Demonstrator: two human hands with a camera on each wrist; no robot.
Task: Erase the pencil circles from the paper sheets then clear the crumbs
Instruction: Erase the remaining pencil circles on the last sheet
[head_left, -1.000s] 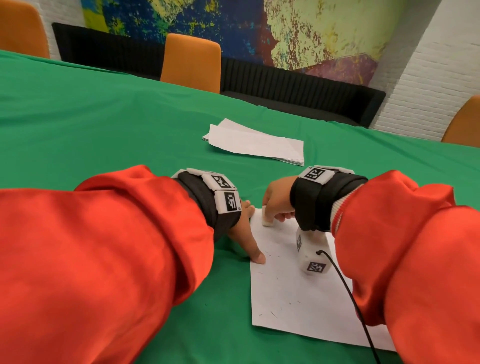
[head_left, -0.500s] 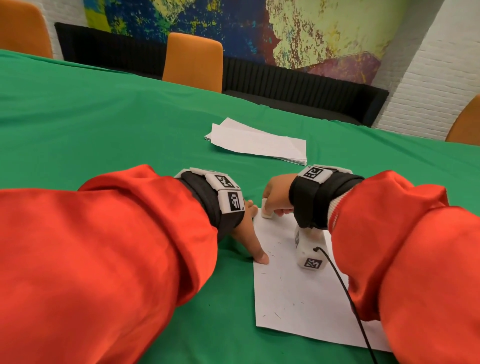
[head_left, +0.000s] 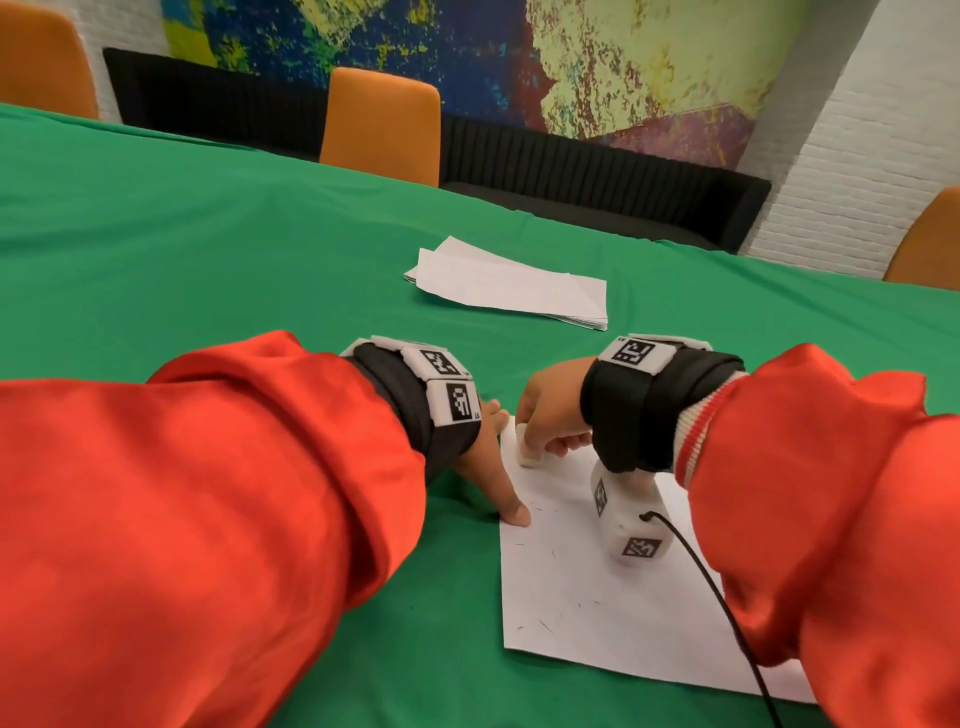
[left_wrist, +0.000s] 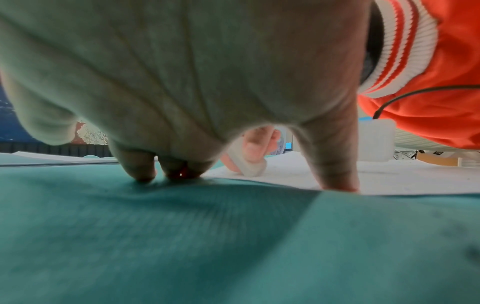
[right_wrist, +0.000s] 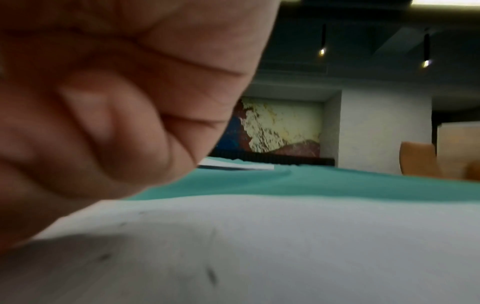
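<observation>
Paper sheet (head_left: 597, 597) lies flat on the green desk (head_left: 208, 249), left edge pinned by the spread left hand (head_left: 483, 462), while the right hand (head_left: 550, 410) grips a white eraser (head_left: 527, 451) at its far left corner, crumbs (head_left: 540, 623) scattered nearer.

We note large table (head_left: 208, 249) under green cloth, filling near and mid scene. Orange chairs at far edge: one far left (head_left: 41, 62), one centre (head_left: 382, 127), one far right (head_left: 930, 244). Black ribbed bench (head_left: 571, 182) along far wall beneath multicoloured mural (head_left: 597, 62). White brick wall (head_left: 872, 130) at right. Dark ceiling with pendant lights (right_wrist: 322, 51).
</observation>
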